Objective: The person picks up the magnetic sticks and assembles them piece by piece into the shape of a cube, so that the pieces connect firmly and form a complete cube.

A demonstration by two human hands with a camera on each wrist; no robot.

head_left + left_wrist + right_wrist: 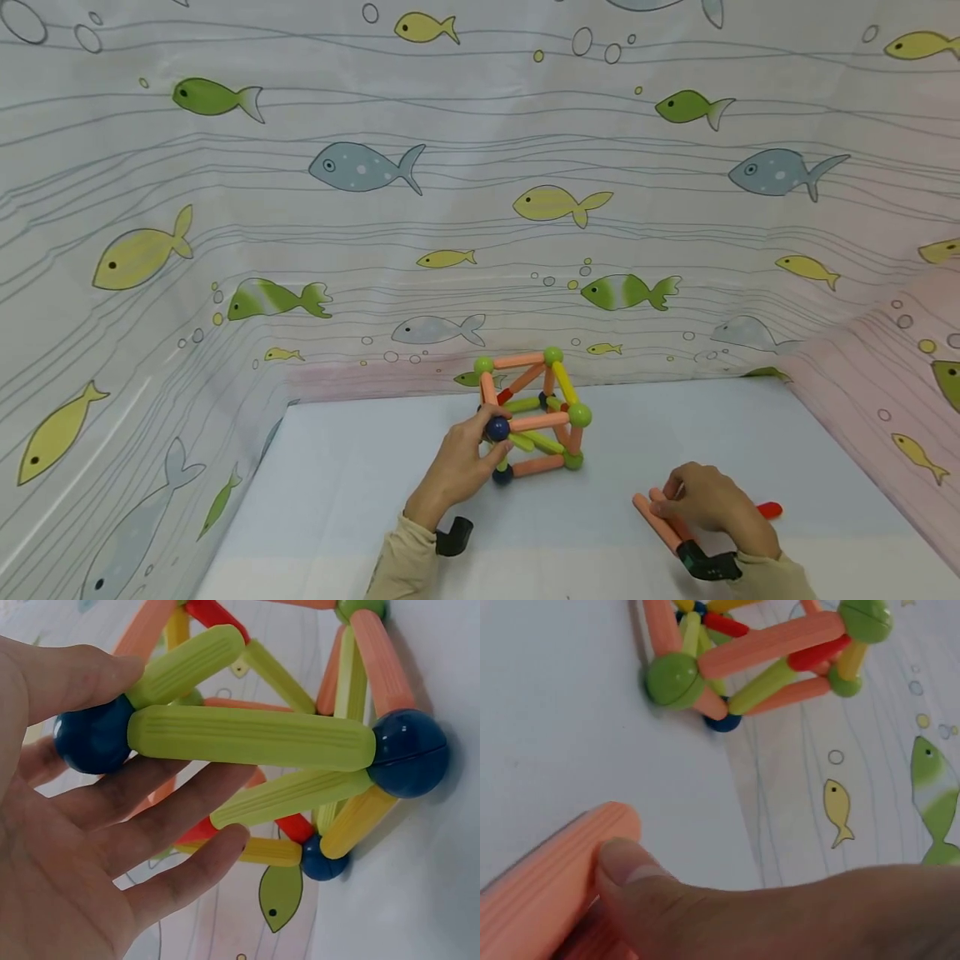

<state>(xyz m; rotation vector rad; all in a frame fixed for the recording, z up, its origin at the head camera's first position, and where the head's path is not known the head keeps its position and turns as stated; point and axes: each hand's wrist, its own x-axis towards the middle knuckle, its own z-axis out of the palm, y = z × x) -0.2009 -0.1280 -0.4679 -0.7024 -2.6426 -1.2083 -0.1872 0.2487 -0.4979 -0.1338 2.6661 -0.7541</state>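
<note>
A box-shaped frame of magnetic sticks and balls (538,422) stands on the white table, built from orange, green, yellow and red sticks. My left hand (457,462) grips its near left upper corner around a dark blue ball (497,428). In the left wrist view the thumb lies by that ball (94,735) and a green stick (251,736), other fingers spread behind. To the right, my right hand (708,500) pinches an orange stick (657,496) between thumb and fingers. Another orange stick (654,521) lies alongside it; in the right wrist view the thumb partly covers the sticks.
A red stick (769,509) shows from behind the right wrist on the table. Behind and at both sides hangs a fish-patterned sheet (480,250), its lower edge close behind the stick frame. Dark wrist-camera mounts (454,537) sit at both sleeves.
</note>
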